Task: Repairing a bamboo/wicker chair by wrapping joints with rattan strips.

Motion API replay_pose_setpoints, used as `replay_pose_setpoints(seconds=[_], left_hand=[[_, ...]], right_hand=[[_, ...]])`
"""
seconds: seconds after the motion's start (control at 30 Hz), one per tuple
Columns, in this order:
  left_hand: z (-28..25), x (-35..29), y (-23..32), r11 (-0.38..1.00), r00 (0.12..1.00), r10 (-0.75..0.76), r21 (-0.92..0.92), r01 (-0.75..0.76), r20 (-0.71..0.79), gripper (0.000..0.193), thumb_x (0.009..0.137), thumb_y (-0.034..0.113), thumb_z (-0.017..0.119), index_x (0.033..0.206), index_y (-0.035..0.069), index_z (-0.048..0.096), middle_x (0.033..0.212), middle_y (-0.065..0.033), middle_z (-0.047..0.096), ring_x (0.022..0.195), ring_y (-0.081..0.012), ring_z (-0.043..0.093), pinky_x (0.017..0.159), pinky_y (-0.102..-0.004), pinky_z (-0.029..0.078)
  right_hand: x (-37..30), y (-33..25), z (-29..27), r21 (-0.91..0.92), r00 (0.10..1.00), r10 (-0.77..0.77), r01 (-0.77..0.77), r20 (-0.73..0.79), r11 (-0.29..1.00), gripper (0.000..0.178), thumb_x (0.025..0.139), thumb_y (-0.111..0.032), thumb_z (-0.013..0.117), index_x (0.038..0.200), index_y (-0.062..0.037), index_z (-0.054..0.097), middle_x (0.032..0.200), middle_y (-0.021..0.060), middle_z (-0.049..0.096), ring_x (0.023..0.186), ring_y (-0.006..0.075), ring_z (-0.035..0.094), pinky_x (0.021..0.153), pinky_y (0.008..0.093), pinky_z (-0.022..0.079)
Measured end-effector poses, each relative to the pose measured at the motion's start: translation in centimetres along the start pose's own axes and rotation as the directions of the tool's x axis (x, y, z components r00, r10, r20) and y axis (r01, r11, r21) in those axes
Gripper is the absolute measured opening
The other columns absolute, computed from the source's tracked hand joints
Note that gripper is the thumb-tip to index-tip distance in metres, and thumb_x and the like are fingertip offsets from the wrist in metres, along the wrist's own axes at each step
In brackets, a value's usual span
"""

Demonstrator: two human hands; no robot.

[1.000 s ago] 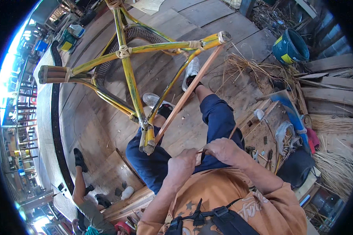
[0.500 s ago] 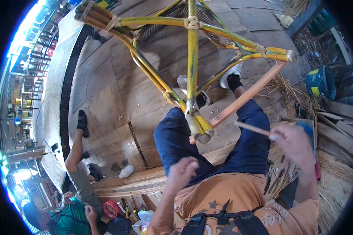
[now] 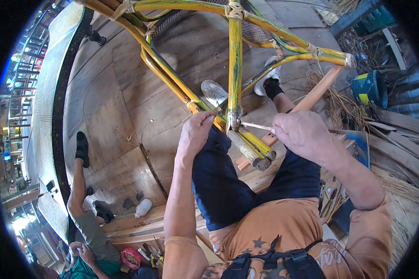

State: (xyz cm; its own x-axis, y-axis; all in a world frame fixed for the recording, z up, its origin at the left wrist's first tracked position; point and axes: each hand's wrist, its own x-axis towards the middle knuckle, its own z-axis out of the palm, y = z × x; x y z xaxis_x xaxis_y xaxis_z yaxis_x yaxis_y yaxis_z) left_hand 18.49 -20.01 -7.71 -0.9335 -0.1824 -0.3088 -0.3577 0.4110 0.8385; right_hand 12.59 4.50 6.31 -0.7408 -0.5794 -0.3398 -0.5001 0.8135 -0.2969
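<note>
A yellow rattan frame [image 3: 235,65] with dark streaks and pale wrapped joints rises in front of me. Its near corner, where several poles meet, lies between my hands. My right hand [image 3: 298,135] is closed on a thin pale stick [image 3: 258,126], whose far end reaches the base of the upright pole. On the other side of that corner, my left hand [image 3: 196,132] is closed, fingers pinched together beside the left pole; what it holds, if anything, is hidden. A reddish wooden bar [image 3: 316,89] slants behind my right hand and under the frame.
A dark green bucket [image 3: 368,89] stands at the right, near loose fibre strands. At the left are a long woven panel [image 3: 56,111] and a seated person in green [image 3: 91,269]. A white bottle [image 3: 143,208] and a red bowl [image 3: 132,258] lie near that person.
Both hands have moved up and forward to the frame's near corner. The stick in my right hand now reaches the pole base. The view has shifted a little.
</note>
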Motion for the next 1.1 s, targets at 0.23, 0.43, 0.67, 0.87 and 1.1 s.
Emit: replay_pose_setpoints(seconds=[0.23,0.43,0.67,0.87,1.1], left_hand=[[1.7,3.2,-2.2,0.986,0.964,0.147,-0.109,-0.125,0.222,0.024,0.092,0.018,0.056,0.107,0.002,0.066,0.089,-0.0128,0.068,0.085,-0.0204,0.064,0.081,-0.0315,0.049],[2.2,4.6,-3.0,0.992,0.906,0.117,-0.097,-0.084,0.407,0.028,0.091,0.018,0.057,0.115,0.006,0.065,0.089,-0.0073,0.07,0.083,-0.0136,0.06,0.081,-0.0289,0.048],[1.6,5.3,-3.1,0.998,0.88,0.041,-0.056,-0.017,0.473,0.03,0.091,0.016,0.057,0.118,0.005,0.064,0.09,-0.006,0.069,0.084,-0.0123,0.06,0.083,-0.0279,0.047],[1.2,5.5,-1.7,0.997,0.834,0.009,-0.071,0.036,0.552,0.029,0.09,0.011,0.055,0.116,0.004,0.065,0.093,-0.0044,0.069,0.086,-0.011,0.06,0.084,-0.0274,0.047],[0.5,6.8,-1.3,0.998,0.758,0.07,-0.047,-0.052,0.649,0.027,0.089,0.017,0.057,0.11,0.001,0.065,0.09,-0.0065,0.069,0.087,-0.013,0.06,0.08,-0.0282,0.047]], right_hand=[[0.3,0.6,0.9,-0.089,0.998,-0.061,0.06,-0.006,0.994,0.02,0.087,-0.021,0.057,0.074,-0.0062,0.06,0.064,0.0168,0.06,0.065,0.0362,0.063,0.059,0.0456,0.051],[0.7,-0.3,0.6,-0.082,0.993,-0.116,0.114,-0.024,0.99,0.02,0.086,-0.02,0.057,0.071,-0.0063,0.059,0.063,0.0149,0.061,0.062,0.0325,0.064,0.056,0.0424,0.052],[0.9,-0.9,1.5,-0.053,0.975,-0.219,0.218,-0.027,0.975,0.013,0.082,-0.016,0.06,0.074,-0.0052,0.06,0.066,0.014,0.064,0.064,0.03,0.066,0.057,0.04,0.053],[3.3,-0.8,2.7,-0.041,0.983,-0.16,0.164,0.095,0.986,0.012,0.08,-0.016,0.063,0.081,-0.0035,0.064,0.073,0.0145,0.067,0.071,0.0298,0.068,0.062,0.0404,0.054],[5.6,-0.7,4.8,-0.007,0.979,-0.196,0.197,0.051,0.98,0.013,0.081,-0.016,0.062,0.082,-0.0043,0.066,0.075,0.015,0.068,0.074,0.0309,0.068,0.063,0.0415,0.054]])
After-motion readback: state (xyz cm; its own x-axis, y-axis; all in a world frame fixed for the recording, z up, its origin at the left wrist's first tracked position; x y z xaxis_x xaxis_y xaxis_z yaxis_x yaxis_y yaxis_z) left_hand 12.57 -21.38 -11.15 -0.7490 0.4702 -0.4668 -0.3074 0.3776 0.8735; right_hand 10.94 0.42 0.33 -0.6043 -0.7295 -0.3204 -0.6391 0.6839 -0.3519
